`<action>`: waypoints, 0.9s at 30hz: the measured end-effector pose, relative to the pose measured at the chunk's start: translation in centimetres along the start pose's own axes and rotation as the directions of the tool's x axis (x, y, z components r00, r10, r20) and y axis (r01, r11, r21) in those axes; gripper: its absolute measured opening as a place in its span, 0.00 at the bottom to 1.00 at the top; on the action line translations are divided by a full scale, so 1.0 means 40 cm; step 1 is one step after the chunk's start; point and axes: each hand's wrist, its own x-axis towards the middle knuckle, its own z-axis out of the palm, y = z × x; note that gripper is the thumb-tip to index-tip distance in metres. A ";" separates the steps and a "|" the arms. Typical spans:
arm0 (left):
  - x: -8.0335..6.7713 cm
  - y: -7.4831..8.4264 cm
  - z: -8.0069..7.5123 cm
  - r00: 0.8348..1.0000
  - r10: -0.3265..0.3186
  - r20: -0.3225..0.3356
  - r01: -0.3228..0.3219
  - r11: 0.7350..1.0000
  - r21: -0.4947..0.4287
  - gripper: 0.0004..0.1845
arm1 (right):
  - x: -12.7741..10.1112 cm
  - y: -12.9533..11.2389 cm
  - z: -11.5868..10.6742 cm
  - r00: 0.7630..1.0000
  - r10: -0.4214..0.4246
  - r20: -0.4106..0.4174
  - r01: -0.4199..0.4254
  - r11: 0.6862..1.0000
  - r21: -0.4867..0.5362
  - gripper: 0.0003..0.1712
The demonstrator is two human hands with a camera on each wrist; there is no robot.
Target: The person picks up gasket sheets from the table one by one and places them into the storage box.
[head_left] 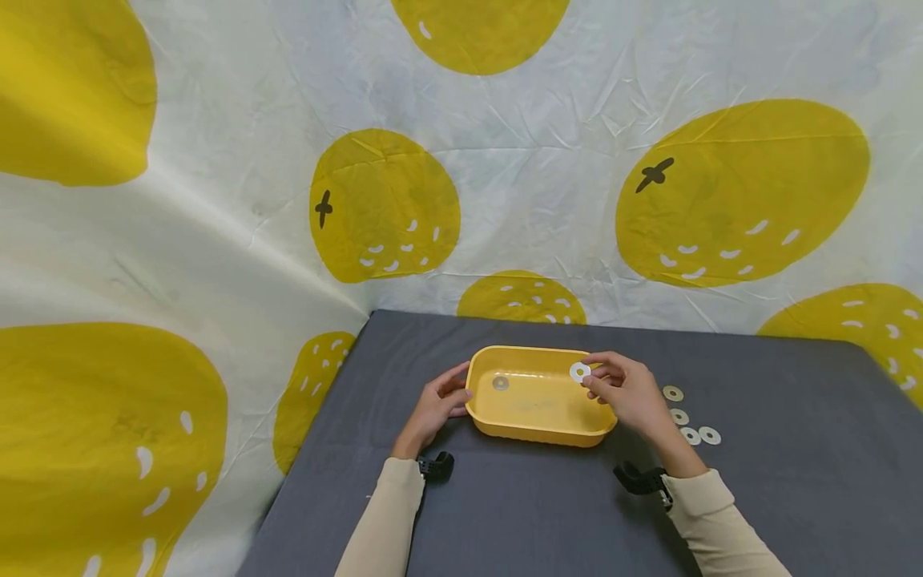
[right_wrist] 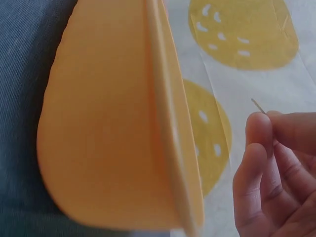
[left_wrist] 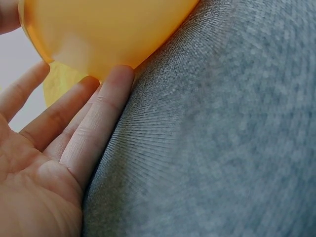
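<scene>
A yellow tub (head_left: 537, 401) sits on the gray counter (head_left: 757, 497), close to the back edge. The left hand (head_left: 441, 405) rests against the left end of the tub, with its fingers (left_wrist: 94, 133) straight and flat, touching the tub's side and the counter. It does not grip anything. The right hand (head_left: 626, 393) is over the right end of the tub. Its thumb and fingertips (right_wrist: 259, 129) pinch a thin white ring (head_left: 580, 372) and hold it up just above the tub's rim. One more ring (head_left: 501, 383) lies flat inside the tub, near the left end. Four rings (head_left: 690, 417) lie on the counter just to the right of the right hand, close together. Behind the counter hangs a white cloth (head_left: 548, 160) with big yellow fruit shapes on it. Both arms wear light sleeves (head_left: 710, 521) and a dark strap at each wrist.
</scene>
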 end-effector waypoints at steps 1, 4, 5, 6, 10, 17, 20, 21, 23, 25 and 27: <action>0.000 0.000 0.000 1.000 0.001 0.001 -0.001 1.000 0.000 0.32 | 0.003 -0.004 0.006 1.000 0.000 0.001 0.000 1.000 0.003 0.19; 0.001 0.001 -0.001 1.000 0.002 -0.001 -0.002 1.000 0.000 0.32 | 0.017 -0.015 0.024 1.000 0.000 0.013 0.000 0.999 0.032 0.20; 0.001 0.001 -0.001 1.000 0.003 -0.001 -0.003 1.000 -0.001 0.32 | 0.022 -0.018 0.030 1.000 0.006 0.022 -0.007 0.999 0.043 0.20; 0.001 0.001 -0.002 1.000 0.003 -0.002 -0.003 1.000 -0.001 0.31 | 0.029 -0.020 0.036 1.000 0.011 0.028 -0.013 0.998 0.057 0.20; 0.003 0.000 -0.004 1.000 0.003 -0.002 -0.003 1.000 -0.002 0.31 | 0.052 -0.023 0.065 0.998 0.039 0.053 -0.044 0.994 0.100 0.20; 0.003 -0.002 0.000 1.000 0.000 -0.002 0.000 1.000 0.000 0.30 | 0.077 -0.037 0.117 0.993 0.096 0.069 -0.107 0.980 0.168 0.21; 0.001 -0.001 0.002 1.000 0.005 0.002 -0.005 1.000 0.004 0.30 | 0.088 -0.039 0.141 0.991 0.109 0.074 -0.121 0.976 0.182 0.20; 0.001 0.000 0.002 1.000 0.006 0.003 -0.006 1.000 0.004 0.30 | 0.091 -0.041 0.148 0.991 0.113 0.076 -0.126 0.973 0.193 0.20; 0.000 0.000 0.002 1.000 0.009 0.003 -0.009 1.000 0.004 0.31 | 0.097 -0.044 0.162 0.990 0.118 0.078 -0.132 0.969 0.207 0.19; 0.000 0.000 0.002 1.000 0.010 0.003 -0.010 1.000 0.003 0.31 | 0.102 -0.045 0.173 0.988 0.131 0.080 -0.145 0.967 0.208 0.19; 0.000 0.000 0.001 1.000 0.013 0.004 -0.013 1.000 0.004 0.31 | 0.108 -0.045 0.185 0.985 0.153 0.082 -0.167 0.964 0.209 0.19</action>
